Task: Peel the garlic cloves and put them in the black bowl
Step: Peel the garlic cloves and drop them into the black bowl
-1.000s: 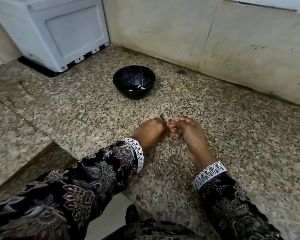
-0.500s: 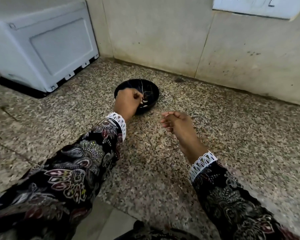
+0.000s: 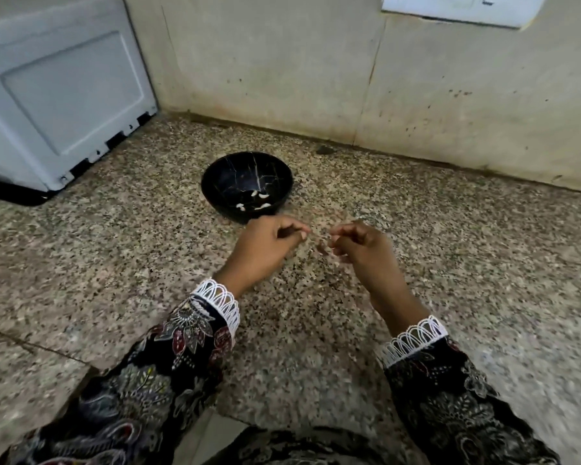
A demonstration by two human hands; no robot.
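Cloves (image 3: 258,200), peeled and white, lie inside the black bowl (image 3: 222,176). Just in front of the bowl, left hand (image 3: 265,245) and right hand (image 3: 359,248) hover with curled fingers; blur hides any hold.

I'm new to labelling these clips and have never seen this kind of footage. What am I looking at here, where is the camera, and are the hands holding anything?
There is no machine here: a person wears a wide-angle camera on the head, looking forward and down at their own two bare hands. The single view shows a speckled stone counter against a wall. On it stands a black bowl with a few pale peeled garlic cloves inside. A white appliance sits at the far left. The left hand and right hand hover close together in front of the bowl, fingers curled. The picture is too blurred there to tell whether either pinches a clove or a bit of skin.
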